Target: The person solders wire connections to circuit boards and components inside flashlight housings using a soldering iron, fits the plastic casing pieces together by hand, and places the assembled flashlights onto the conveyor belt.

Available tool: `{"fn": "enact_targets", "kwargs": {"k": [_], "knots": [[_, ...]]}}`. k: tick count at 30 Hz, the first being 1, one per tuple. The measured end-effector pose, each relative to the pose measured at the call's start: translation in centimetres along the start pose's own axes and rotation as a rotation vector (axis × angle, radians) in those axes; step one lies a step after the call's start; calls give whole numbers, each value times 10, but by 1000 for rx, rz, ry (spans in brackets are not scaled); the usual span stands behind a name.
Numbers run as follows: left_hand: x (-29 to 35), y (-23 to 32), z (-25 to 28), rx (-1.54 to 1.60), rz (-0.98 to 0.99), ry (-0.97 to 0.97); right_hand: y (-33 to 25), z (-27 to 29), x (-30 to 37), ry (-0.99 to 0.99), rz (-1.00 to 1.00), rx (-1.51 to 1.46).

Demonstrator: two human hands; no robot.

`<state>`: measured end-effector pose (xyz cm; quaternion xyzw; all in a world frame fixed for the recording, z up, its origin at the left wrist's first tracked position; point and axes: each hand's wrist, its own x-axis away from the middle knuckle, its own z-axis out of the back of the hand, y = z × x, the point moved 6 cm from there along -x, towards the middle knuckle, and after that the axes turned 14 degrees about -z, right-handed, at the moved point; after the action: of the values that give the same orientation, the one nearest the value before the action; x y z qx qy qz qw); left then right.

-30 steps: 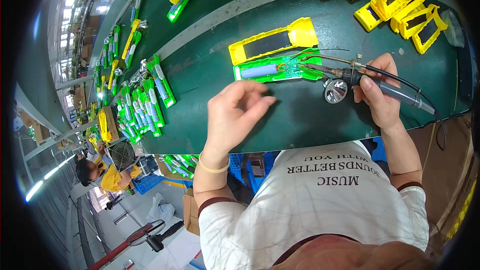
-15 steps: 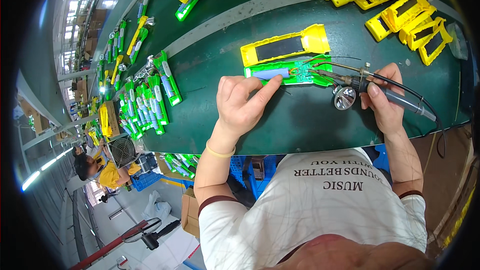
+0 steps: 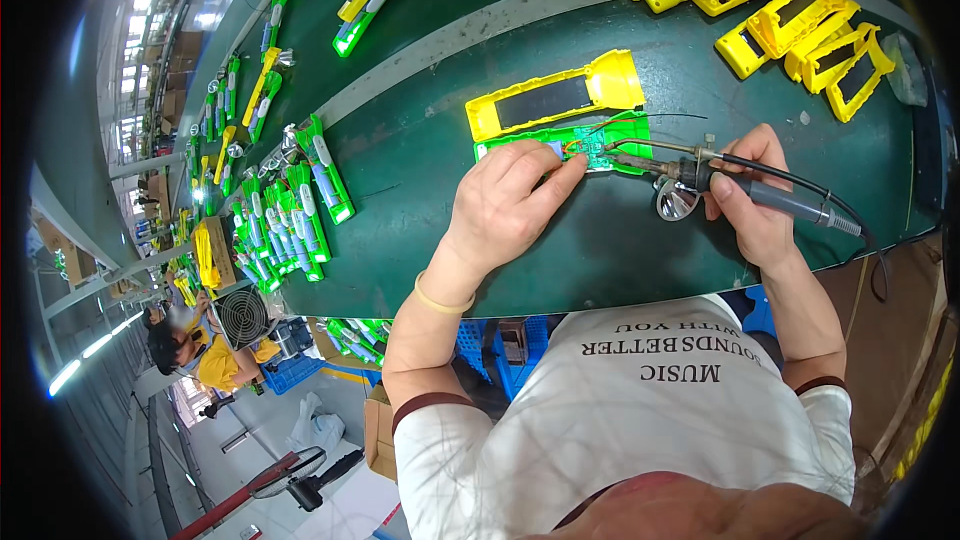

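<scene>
a: in the head view, what is being worked on?
b: a green case (image 3: 632,130) lying open on the table (image 3: 400,250), in front of the person. a pale green circuit board (image 3: 595,148) sits in it, with thin orange wires (image 3: 572,147) at its left end and a sliver of blue battery (image 3: 556,147) showing beside the fingers.
a: and the hands?
b: the right hand (image 3: 752,200) is closed round the handle of a soldering iron (image 3: 790,200), its tip at the board. the left hand (image 3: 515,200) bends over the case's left part, thumb and finger close together near the wires; whether they pinch something i can't tell.
a: what crowds the edges?
b: a yellow shell (image 3: 555,100) with a dark panel lies just beyond the case. a shiny lamp cup (image 3: 678,202) sits by the case's right end, under the iron. yellow shells (image 3: 800,25) are piled at the far right.
a: where is there room?
b: to the left, a wide stretch of green tabletop reaches towards a heap of green cases (image 3: 290,215). more lies between the hands, down to the near edge by the white shirt (image 3: 640,420).
</scene>
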<state>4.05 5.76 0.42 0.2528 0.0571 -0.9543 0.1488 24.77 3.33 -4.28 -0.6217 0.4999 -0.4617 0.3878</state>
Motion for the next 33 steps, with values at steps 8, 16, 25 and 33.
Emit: {"fn": "enact_targets", "kwargs": {"k": [8,16,25,33], "knots": [[-6,3,2,-31,27,-87,2,0,1,-45,-6,43],[-7,6,3,-55,4,-115,5,-3,0,-34,-72,189],[-10,7,3,-69,-8,-150,-13,26,7,162,88,-193],[-11,-10,7,228,284,4,-27,52,15,328,240,-277]]}}
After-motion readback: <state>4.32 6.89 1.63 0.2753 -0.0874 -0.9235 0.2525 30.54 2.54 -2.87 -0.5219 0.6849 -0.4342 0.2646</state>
